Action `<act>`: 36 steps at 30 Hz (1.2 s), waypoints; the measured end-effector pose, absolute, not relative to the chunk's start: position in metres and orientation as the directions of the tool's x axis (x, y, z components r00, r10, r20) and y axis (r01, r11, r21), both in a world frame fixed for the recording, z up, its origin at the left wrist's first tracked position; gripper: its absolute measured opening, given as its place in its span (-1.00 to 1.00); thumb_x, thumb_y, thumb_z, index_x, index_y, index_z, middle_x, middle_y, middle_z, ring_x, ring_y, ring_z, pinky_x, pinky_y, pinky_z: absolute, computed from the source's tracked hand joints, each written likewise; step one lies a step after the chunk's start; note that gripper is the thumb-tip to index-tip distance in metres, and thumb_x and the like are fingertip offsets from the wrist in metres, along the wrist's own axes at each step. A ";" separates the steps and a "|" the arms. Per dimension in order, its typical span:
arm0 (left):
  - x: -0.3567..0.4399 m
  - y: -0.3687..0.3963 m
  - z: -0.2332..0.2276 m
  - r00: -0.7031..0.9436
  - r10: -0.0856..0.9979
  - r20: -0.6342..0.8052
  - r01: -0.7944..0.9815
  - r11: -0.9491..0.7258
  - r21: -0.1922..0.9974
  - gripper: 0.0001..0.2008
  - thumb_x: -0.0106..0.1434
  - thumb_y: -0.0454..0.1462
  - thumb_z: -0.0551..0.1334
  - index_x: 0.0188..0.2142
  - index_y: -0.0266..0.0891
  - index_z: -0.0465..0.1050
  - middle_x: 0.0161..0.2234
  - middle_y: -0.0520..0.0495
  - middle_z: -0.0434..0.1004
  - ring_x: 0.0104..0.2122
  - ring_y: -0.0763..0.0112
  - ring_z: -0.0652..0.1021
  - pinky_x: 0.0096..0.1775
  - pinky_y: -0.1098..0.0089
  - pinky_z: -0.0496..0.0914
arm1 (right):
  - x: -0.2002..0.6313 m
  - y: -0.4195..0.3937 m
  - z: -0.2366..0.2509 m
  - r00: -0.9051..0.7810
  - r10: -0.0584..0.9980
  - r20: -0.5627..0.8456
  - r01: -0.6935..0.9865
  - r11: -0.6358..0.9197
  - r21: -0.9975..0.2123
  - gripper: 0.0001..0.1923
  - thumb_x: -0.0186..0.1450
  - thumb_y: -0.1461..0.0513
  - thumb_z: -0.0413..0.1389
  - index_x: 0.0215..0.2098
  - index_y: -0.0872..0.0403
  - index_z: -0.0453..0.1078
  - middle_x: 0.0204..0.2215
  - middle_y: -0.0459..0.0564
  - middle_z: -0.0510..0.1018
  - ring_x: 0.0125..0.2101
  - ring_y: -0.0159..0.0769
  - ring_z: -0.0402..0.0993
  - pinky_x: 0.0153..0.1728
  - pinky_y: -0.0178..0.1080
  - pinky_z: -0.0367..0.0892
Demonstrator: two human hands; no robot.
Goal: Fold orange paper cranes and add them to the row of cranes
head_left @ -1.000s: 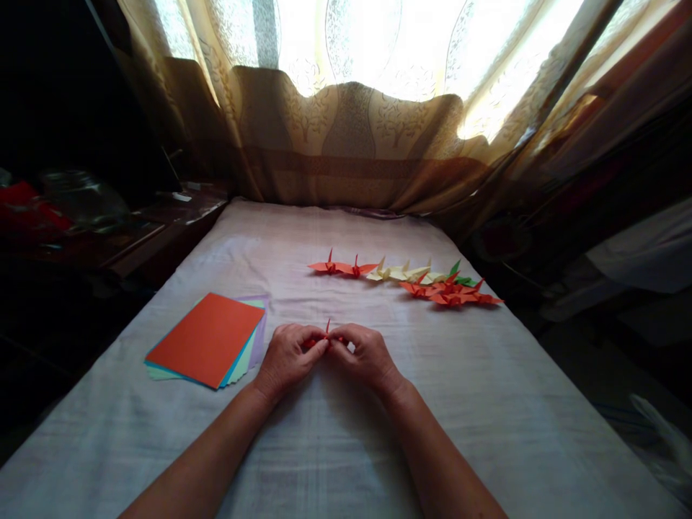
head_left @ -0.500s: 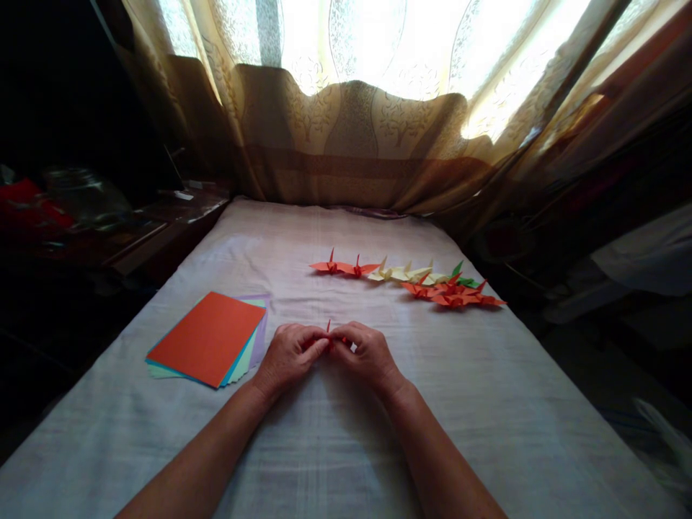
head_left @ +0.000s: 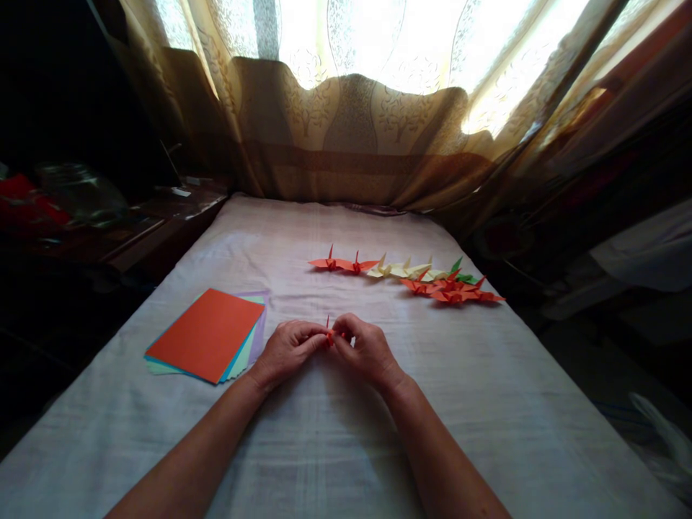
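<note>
Sunlit patterned curtains [head_left: 351, 122] hang behind our pale cloth-covered table [head_left: 513, 404], and dark clutter sits off to the left. Compared with a second ago, we have drawn both hands slightly farther from us and turned our right hand [head_left: 368, 352] — its thumb and fingers now lift a little off the small red folded paper piece [head_left: 328, 333], so more of its pointed tip shows between our fingertips. We judge that a fine fold on the piece is being worked, nothing more.

Our left hand [head_left: 286, 349] pinches the piece from the left, thumb over forefinger, knuckles up; our right hand pinches its other side, fingers curled — both closed on the paper. The piece sits just above the cloth, between our hands, at the middle of the table. Both forearms stretch straight in from the near edge, wrists low.

Just left lies a fanned stack of coloured paper sheets with an orange-red one on top [head_left: 208, 333]. Farther off runs a row of finished paper cranes in red, cream, green and orange [head_left: 411, 274].
</note>
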State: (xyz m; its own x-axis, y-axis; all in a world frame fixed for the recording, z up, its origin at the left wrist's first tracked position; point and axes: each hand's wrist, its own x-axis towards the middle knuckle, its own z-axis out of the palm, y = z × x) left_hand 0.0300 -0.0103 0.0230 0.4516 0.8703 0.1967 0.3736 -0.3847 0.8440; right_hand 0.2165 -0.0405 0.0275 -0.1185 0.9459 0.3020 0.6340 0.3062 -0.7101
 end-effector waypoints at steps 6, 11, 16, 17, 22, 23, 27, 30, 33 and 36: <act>0.030 -0.008 0.018 0.472 0.860 0.192 0.356 -0.386 0.851 -0.82 0.25 -0.23 0.24 -0.23 -0.13 0.64 -0.26 -0.02 0.69 -0.25 0.31 0.63 -0.15 0.38 0.45 | 0.216 -0.041 0.026 -0.119 0.949 0.293 0.629 0.300 -0.717 -0.95 0.22 0.24 0.08 -0.42 0.00 0.34 -0.52 -0.16 0.50 -0.54 -0.41 0.36 -0.45 -0.37 0.25; 0.034 -0.010 0.020 0.414 0.882 0.224 0.350 -0.382 0.855 -0.88 0.20 -0.25 0.29 -0.32 -0.16 0.62 -0.35 -0.01 0.66 -0.34 0.37 0.60 -0.23 0.42 0.43 | 0.214 -0.042 0.028 -0.145 0.939 0.312 0.630 0.331 -0.702 -0.95 0.22 0.25 0.07 -0.40 0.01 0.35 -0.50 -0.16 0.51 -0.53 -0.41 0.38 -0.45 -0.37 0.25; 0.033 -0.012 0.022 0.343 0.912 0.225 0.383 -0.355 0.853 -0.89 0.19 -0.22 0.30 -0.39 -0.18 0.58 -0.38 -0.01 0.63 -0.36 0.38 0.57 -0.26 0.43 0.42 | 0.212 -0.044 0.033 -0.187 0.922 0.339 0.606 0.380 -0.699 -0.97 0.23 0.25 0.11 -0.33 0.01 0.38 -0.43 -0.14 0.57 -0.50 -0.41 0.44 -0.41 -0.37 0.29; 0.033 -0.012 0.021 0.338 0.914 0.224 0.386 -0.352 0.853 -0.88 0.19 -0.21 0.30 -0.40 -0.19 0.58 -0.39 -0.01 0.62 -0.36 0.38 0.56 -0.27 0.43 0.42 | 0.212 -0.045 0.034 -0.188 0.920 0.344 0.603 0.384 -0.699 -0.97 0.23 0.24 0.12 -0.32 0.01 0.39 -0.42 -0.13 0.57 -0.50 -0.41 0.44 -0.41 -0.36 0.30; 0.032 -0.013 0.020 0.337 0.916 0.216 0.376 -0.341 0.861 -0.84 0.19 -0.17 0.28 -0.40 -0.20 0.57 -0.41 -0.01 0.60 -0.38 0.40 0.54 -0.31 0.45 0.39 | 0.211 -0.044 0.031 -0.167 0.923 0.347 0.613 0.373 -0.696 -0.98 0.24 0.23 0.14 -0.33 0.00 0.38 -0.42 -0.13 0.57 -0.49 -0.41 0.46 -0.39 -0.36 0.31; 0.032 -0.013 0.021 0.345 0.913 0.218 0.368 -0.345 0.863 -0.84 0.20 -0.17 0.28 -0.40 -0.20 0.56 -0.41 -0.01 0.60 -0.38 0.40 0.54 -0.31 0.46 0.39 | 0.210 -0.044 0.030 -0.165 0.924 0.345 0.614 0.370 -0.697 -0.98 0.24 0.23 0.14 -0.33 0.00 0.38 -0.43 -0.14 0.57 -0.49 -0.40 0.45 -0.39 -0.36 0.31; 0.033 -0.015 0.026 0.400 0.878 0.264 0.361 -0.416 0.835 -0.83 0.23 -0.20 0.25 -0.42 -0.19 0.56 -0.44 0.00 0.56 -0.41 0.42 0.52 -0.31 0.45 0.37 | 0.211 -0.043 0.029 -0.168 0.924 0.344 0.619 0.370 -0.693 -0.97 0.25 0.24 0.11 -0.33 0.01 0.38 -0.45 -0.14 0.55 -0.50 -0.40 0.43 -0.41 -0.36 0.29; 0.032 -0.016 0.031 0.396 0.847 0.354 0.408 -0.508 0.759 -0.81 0.26 -0.22 0.23 -0.45 -0.18 0.55 -0.44 0.00 0.50 -0.37 0.40 0.50 -0.24 0.42 0.37 | 0.212 -0.043 0.032 -0.174 0.923 0.342 0.619 0.373 -0.691 -0.94 0.26 0.24 0.08 -0.34 0.02 0.40 -0.46 -0.13 0.55 -0.51 -0.41 0.41 -0.42 -0.37 0.28; 0.031 -0.017 0.033 0.348 0.838 0.421 0.465 -0.544 0.698 -0.84 0.24 -0.27 0.23 -0.46 -0.17 0.53 -0.39 -0.01 0.44 -0.29 0.36 0.49 -0.16 0.38 0.37 | 0.214 -0.045 0.037 -0.195 0.922 0.335 0.606 0.382 -0.698 -0.88 0.26 0.27 0.05 -0.36 0.02 0.43 -0.46 -0.12 0.56 -0.48 -0.41 0.42 -0.40 -0.37 0.28; 0.029 -0.015 0.032 0.315 0.835 0.451 0.485 -0.550 0.680 -0.87 0.22 -0.30 0.24 -0.44 -0.17 0.53 -0.29 -0.05 0.45 -0.21 0.33 0.50 -0.09 0.35 0.38 | 0.214 -0.046 0.040 -0.231 0.917 0.326 0.592 0.398 -0.701 -0.86 0.25 0.28 0.06 -0.40 0.02 0.46 -0.47 -0.14 0.56 -0.50 -0.43 0.39 -0.40 -0.38 0.26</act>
